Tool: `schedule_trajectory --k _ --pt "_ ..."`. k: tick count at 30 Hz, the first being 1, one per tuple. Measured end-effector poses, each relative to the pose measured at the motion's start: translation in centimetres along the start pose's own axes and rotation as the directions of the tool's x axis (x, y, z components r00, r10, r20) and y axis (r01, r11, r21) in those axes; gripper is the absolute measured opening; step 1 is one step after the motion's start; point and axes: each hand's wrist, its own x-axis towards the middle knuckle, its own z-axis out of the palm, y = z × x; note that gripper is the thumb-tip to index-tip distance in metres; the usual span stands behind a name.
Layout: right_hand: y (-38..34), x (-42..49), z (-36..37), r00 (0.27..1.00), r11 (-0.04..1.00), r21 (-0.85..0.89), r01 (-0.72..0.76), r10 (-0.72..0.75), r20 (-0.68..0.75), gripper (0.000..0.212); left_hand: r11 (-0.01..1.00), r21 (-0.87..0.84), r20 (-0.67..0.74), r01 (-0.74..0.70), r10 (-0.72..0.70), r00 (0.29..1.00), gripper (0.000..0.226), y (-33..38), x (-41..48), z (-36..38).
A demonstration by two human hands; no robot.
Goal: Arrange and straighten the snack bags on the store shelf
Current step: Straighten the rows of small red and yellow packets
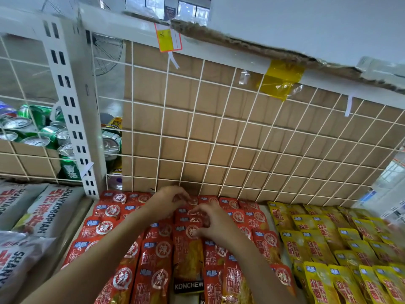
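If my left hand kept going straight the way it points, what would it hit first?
Probably the white wire grid at the shelf's back, cardboard behind it. The left hand is at the rearmost red snack bags, though depth is unclear.

both bare arms reach forward and converge: the left forearm [98, 249] from the lower left, the right forearm [252, 262] from the lower right. the left hand [168, 200] sits just beyond the right hand [211, 224], palms down, fingers of both curled downward.
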Motion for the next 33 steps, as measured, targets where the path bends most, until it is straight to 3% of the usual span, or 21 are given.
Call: schedule_trajectory --k 2,6,10,18,33 --pt "0.0 -0.3 -0.1 0.999 1.000 -0.022 0.006 -0.007 -0.054 0.041 0.999 0.018 -0.015 -0.031 0.031 0.999 0.014 -0.1 -0.7 -0.5" --pt "-0.1 -0.5 0.2 0.999 0.993 -0.115 0.008 -0.013 -0.047 0.034 0.996 0.081 0.093 -0.035 0.027 0.995 0.017 0.1 -2.4 -0.4" --pt "-0.3 -0.5 0.5 0.998 0.994 -0.108 0.016 -0.022 -0.052 0.028 0.989 0.145 0.122 0.009 -0.027 0.992 0.026 0.7 -3.2 0.2" --pt "-0.6 -1.1 0.6 0.998 0.998 -0.055 0.028 -0.031 -0.058 0.023 0.981 0.188 0.145 0.057 -0.085 0.986 0.018 1.0 -2.3 0.4" --pt "-0.3 -2.1 1.1 0.998 0.999 -0.038 -0.004 0.002 -0.066 0.014 0.992 0.103 0.164 0.075 -0.091 0.982 0.006 0.4 -1.8 0.3"
